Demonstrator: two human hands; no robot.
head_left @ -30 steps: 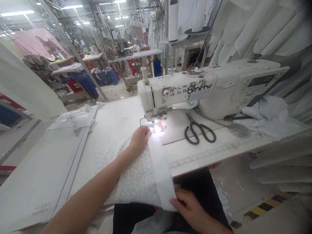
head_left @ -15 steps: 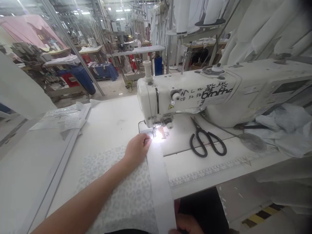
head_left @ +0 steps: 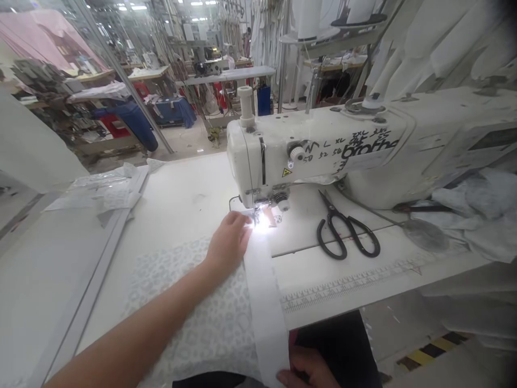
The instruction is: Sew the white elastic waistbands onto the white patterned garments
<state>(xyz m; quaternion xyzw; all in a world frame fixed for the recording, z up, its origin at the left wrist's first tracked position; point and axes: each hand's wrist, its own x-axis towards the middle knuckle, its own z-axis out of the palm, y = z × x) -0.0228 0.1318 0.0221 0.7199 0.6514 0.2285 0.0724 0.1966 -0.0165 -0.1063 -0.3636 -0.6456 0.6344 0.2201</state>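
Note:
A white fabric strip (head_left: 264,302) runs from the lit needle area of the sewing machine (head_left: 258,156) down past the table's front edge. Its upper end lies beneath the presser foot (head_left: 256,216), where bright glare hides detail. My left hand (head_left: 229,240) is closed on the strip's left edge just beside the foot, thumb and fingers drawn together. Under my left forearm spreads a pale leopard-print fabric (head_left: 214,318). Lower down, my right hand (head_left: 309,369) pinches the strip's lower right edge, the thumb on top; part of this hand is out of frame.
Black-handled scissors (head_left: 343,226) lie right of the needle. A printed ruler scale (head_left: 343,285) follows the table's front edge. Crumpled pale fabric (head_left: 480,210) is heaped at the right, and plastic-wrapped scraps (head_left: 109,188) lie at the left. Thread cones (head_left: 310,21) stand behind the machine.
My right hand has come up slightly and shows more at the bottom. My left hand stays beside the presser foot. The view has shifted a little.

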